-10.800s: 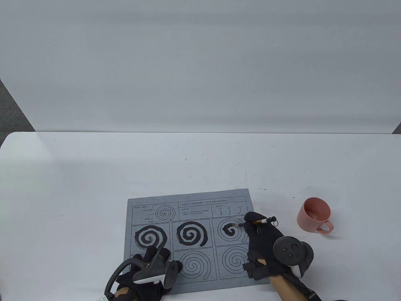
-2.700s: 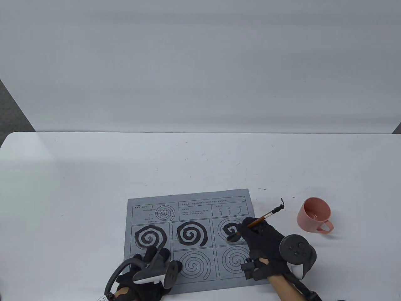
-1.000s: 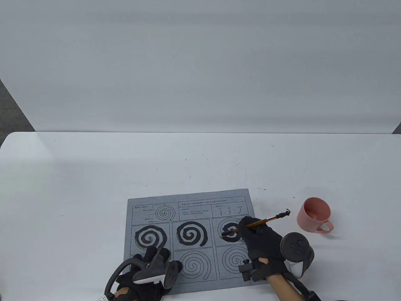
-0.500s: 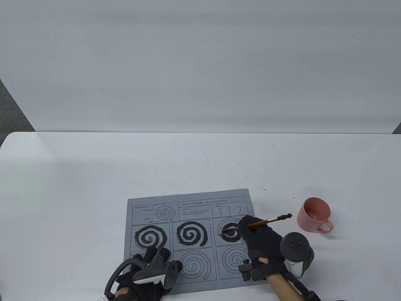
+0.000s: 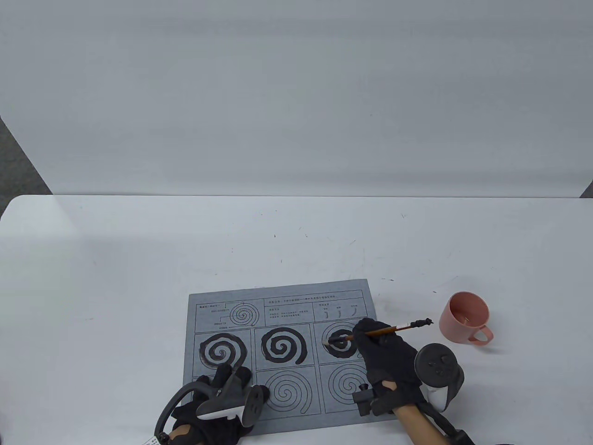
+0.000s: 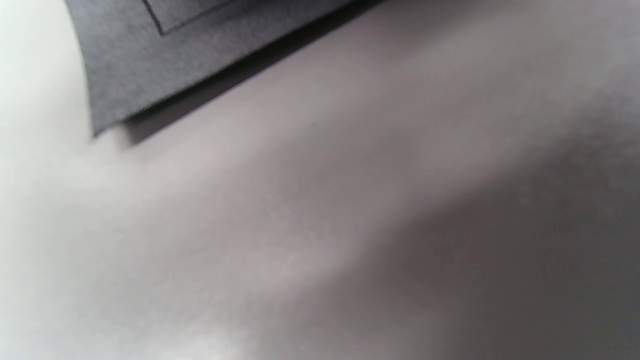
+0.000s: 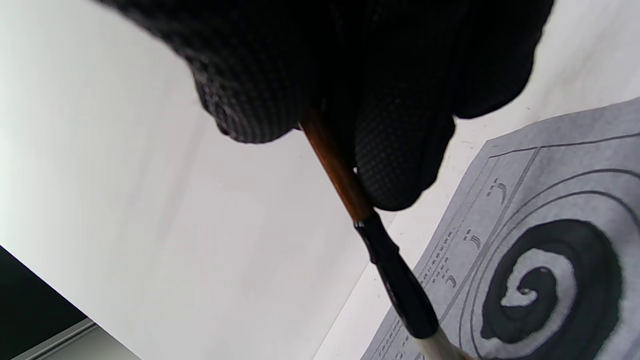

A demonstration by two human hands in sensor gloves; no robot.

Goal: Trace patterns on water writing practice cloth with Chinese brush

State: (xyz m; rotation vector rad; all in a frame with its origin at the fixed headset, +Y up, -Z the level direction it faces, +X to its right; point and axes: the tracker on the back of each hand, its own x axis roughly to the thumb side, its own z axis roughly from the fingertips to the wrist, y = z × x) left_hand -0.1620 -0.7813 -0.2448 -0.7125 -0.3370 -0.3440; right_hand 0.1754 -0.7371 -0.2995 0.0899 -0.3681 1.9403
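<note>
Fingers (image 7: 395,150) of right hand (image 5: 387,354) pinch brush (image 5: 377,330) shaft; tip on third spiral, lower right of centre in table view. Cloth (image 5: 296,306) flat on desk (image 5: 139,259). Left hand (image 5: 217,401) rests on cloth's lower-left corner, finger spread unclear. Pink cup (image 5: 465,323) right of cloth.

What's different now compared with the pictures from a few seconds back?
The right hand has carried the brush around the third spiral, so its dark wet stroke has grown outward from a small curl. The left hand still rests on the cloth, and the pink cup hasn't moved.
</note>
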